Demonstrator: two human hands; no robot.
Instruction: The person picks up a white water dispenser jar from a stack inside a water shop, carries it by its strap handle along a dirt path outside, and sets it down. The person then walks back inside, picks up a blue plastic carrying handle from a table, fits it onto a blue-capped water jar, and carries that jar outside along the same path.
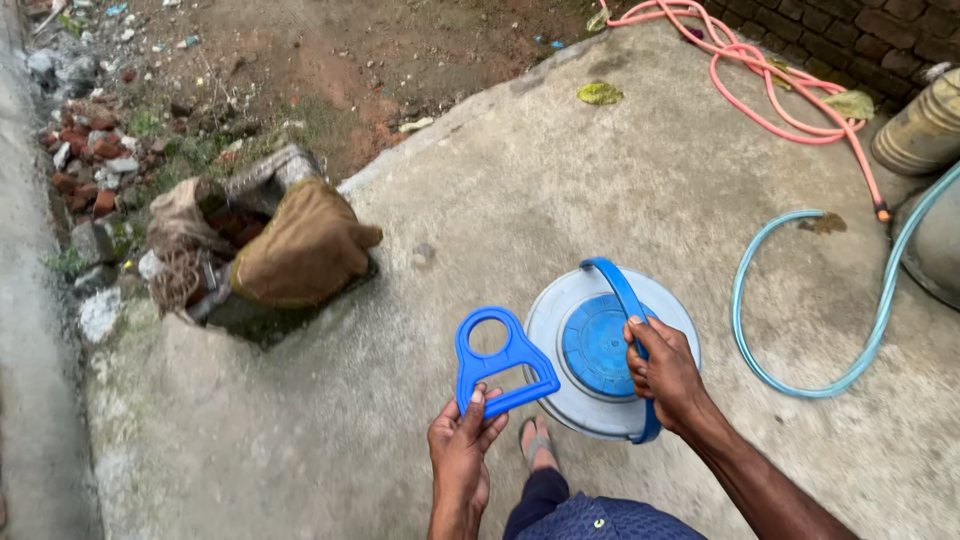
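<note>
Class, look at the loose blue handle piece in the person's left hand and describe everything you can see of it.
The blue handle piece looks like moulded plastic: a round ring at the top, opening below into a wider loop closed by a straight grip bar. It seems whole and clean. The left hand pinches the bar from below, holding the piece up, slightly tilted, above the concrete ground, just left of the large water jar. It appears not to touch the jar.

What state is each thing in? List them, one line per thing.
left hand: gripping the loose blue handle by its bar.
blue handle: held up, detached from the jar.
right hand: on the jar's blue strap.
water jar: upright on the concrete, blue cap on.
blue strap: looped over the jar.
pink hose: lying coiled.
blue hose: lying curved on the concrete.
</note>
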